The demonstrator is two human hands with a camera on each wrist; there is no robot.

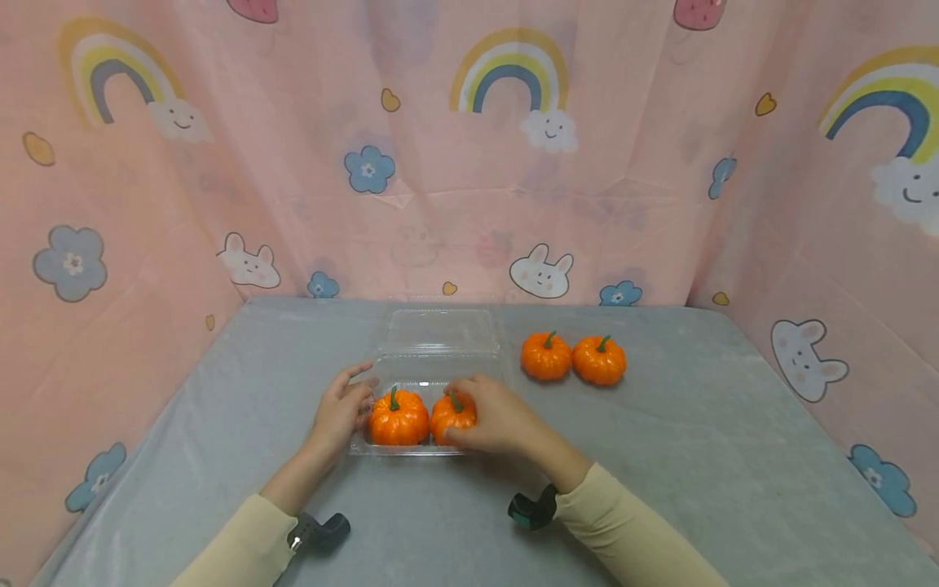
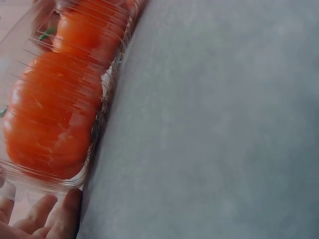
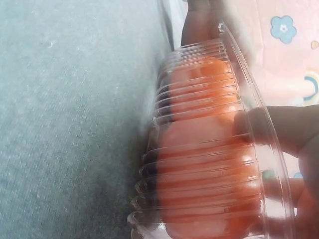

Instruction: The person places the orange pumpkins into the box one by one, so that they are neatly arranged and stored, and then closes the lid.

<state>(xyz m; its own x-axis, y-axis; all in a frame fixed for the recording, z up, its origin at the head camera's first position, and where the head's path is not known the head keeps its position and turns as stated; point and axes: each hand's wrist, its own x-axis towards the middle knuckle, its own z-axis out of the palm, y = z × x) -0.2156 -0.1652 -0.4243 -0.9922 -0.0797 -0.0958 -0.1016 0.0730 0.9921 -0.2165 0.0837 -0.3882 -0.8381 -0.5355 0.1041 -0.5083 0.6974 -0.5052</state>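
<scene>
A clear plastic clamshell box (image 1: 411,450) lies on the cloth with its lid (image 1: 440,330) swung back. Inside sit two small orange pumpkins with green stems, the left pumpkin (image 1: 398,421) and the right pumpkin (image 1: 449,417), side by side. My right hand (image 1: 502,414) pinches the right pumpkin inside the box, thumb in front and fingers behind. Through the ribbed wall in the right wrist view, the thumb (image 3: 249,122) presses on the orange skin. My left hand (image 1: 339,414) rests its loosely bent fingers (image 2: 70,209) against the box's left end.
Two more orange pumpkins, one (image 1: 546,356) beside the other (image 1: 599,360), stand together to the right behind the box. Grey cloth (image 1: 697,456) covers the table. A pink patterned curtain (image 1: 440,220) hangs at the back and both sides.
</scene>
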